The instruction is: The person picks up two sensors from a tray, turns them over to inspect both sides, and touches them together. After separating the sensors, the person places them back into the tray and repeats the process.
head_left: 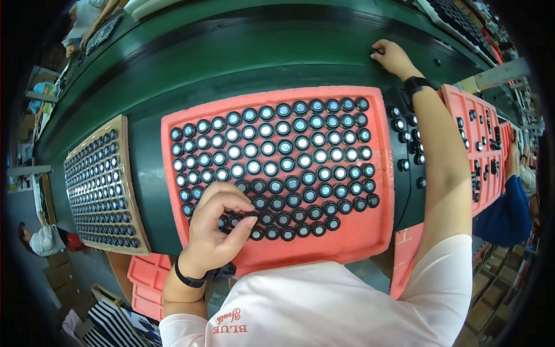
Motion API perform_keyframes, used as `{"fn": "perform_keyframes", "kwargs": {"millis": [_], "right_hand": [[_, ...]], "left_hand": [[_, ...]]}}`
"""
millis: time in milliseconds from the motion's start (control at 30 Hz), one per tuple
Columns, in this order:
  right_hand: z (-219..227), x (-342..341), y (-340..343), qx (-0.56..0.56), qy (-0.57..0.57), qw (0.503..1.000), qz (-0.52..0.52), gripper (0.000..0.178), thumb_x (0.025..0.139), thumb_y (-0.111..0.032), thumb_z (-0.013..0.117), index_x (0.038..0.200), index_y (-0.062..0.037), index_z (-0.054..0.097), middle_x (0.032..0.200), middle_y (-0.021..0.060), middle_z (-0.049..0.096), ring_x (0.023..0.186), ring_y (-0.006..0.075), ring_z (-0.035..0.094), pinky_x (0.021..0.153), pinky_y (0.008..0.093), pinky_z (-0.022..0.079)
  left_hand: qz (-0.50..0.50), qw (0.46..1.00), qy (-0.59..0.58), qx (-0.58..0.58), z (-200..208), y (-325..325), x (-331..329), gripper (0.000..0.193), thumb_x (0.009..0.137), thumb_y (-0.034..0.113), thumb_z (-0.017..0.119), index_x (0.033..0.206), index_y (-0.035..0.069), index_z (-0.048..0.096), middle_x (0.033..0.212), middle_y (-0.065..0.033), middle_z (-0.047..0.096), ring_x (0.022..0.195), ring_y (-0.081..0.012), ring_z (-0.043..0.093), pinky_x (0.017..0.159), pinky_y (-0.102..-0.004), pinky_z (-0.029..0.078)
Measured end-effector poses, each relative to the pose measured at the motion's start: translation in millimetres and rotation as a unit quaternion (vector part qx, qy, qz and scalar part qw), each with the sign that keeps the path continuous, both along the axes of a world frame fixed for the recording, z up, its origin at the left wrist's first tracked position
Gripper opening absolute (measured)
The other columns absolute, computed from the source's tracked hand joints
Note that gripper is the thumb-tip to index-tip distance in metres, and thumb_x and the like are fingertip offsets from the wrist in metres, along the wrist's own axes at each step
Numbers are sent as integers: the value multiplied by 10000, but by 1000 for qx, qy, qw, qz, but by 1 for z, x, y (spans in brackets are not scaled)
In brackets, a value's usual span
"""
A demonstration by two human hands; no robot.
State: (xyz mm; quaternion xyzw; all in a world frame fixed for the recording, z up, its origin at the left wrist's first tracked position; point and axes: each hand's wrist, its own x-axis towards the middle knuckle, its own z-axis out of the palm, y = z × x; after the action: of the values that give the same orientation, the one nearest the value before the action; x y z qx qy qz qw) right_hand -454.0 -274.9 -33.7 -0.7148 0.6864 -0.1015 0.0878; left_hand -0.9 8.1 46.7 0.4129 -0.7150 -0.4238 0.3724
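A pink foam tray (324, 248) lies in front of me, filled with rows of small black round parts with pale shiny discs on top. Over its lower left part is my left hand (217, 228), thumb and forefinger closed round one of the black round parts at the tray's surface. That part is mostly hidden by the fingers. My right hand (396, 59) reaches far out over the green conveyor belt (277, 49). Its fingertips pinch a small black part (377, 52).
A brown tray (134, 191) with similar parts stands to the left. Several loose black parts (403, 165) sit right of the pink tray. Another pink tray (484, 185) lies farther right, and one black piece (437, 61) rests on the belt. Other people are at the edges.
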Motion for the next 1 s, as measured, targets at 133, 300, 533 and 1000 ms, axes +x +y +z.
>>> {"fn": "perform_keyframes", "kwargs": {"millis": [133,300,533,1000], "right_hand": [[40,17,43,48,-359,931,-44,369,915,-187,601,1228,7,573,1109,106,655,927,155,629,803,273,515],[84,92,142,157,-685,711,25,368,959,-132,512,1277,54,503,1130,139,636,886,118,616,727,225,528],[104,195,268,207,-621,756,28,225,883,1,577,1102,50,582,1049,192,667,822,175,638,735,258,544],[60,218,286,-63,-509,814,271,264,759,39,721,1006,16,631,980,112,618,926,232,617,779,345,505]], "left_hand": [[15,999,40,18,0,-5,6,201,764,-50,670,937,11,590,964,-90,572,840,-162,528,750,-267,435],[41,994,100,33,1,-11,13,152,797,-57,641,923,5,583,984,-84,579,863,-149,523,774,-265,429],[15,986,163,26,6,-21,3,118,815,-54,629,909,4,588,971,-87,588,877,-154,536,786,-275,436],[-34,990,115,-73,-8,-11,-14,218,751,-20,695,948,12,606,971,-131,601,915,-221,581,811,-315,456]]}}
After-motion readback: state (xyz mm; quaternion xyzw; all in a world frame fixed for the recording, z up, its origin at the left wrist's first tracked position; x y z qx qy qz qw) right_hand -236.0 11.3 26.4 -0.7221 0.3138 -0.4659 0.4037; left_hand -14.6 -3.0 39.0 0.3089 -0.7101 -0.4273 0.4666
